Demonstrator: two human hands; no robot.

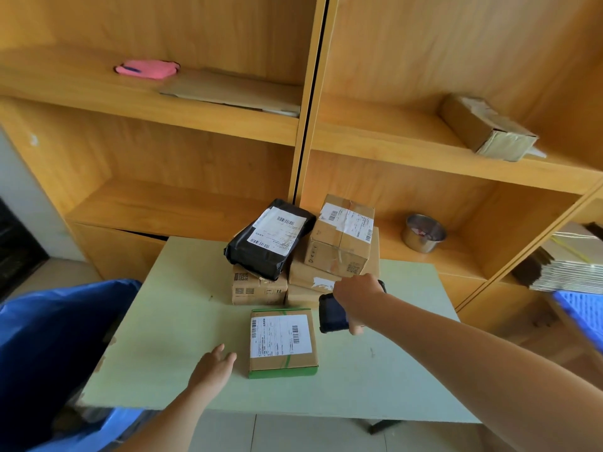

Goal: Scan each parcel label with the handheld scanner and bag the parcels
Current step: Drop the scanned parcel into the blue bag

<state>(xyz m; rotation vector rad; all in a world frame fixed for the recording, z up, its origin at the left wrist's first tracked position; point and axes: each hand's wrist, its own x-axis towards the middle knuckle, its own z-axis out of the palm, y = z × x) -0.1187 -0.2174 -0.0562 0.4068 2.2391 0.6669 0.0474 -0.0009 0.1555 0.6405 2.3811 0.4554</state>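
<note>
A: Where does the parcel lie?

B: The flat brown cardboard parcel with green tape (283, 341) lies label-up on the pale green table (169, 321), in front of the pile: a black plastic mailer (268, 238) and taped brown cartons (339, 238) stacked at the table's far edge.

A: And the hands?

B: The right hand (354, 293) grips the black handheld scanner (332, 313), just beside the parcel's far right corner. The left hand (213, 365) hovers with fingers relaxed and spread, just left of the parcel; I cannot tell whether it touches.

A: Any containers?

B: A big blue plastic bag (49, 347) gapes open left of the table; its contents are too dark to see. A small steel pot (424, 233) stands on the wooden shelf (489, 249).
</note>
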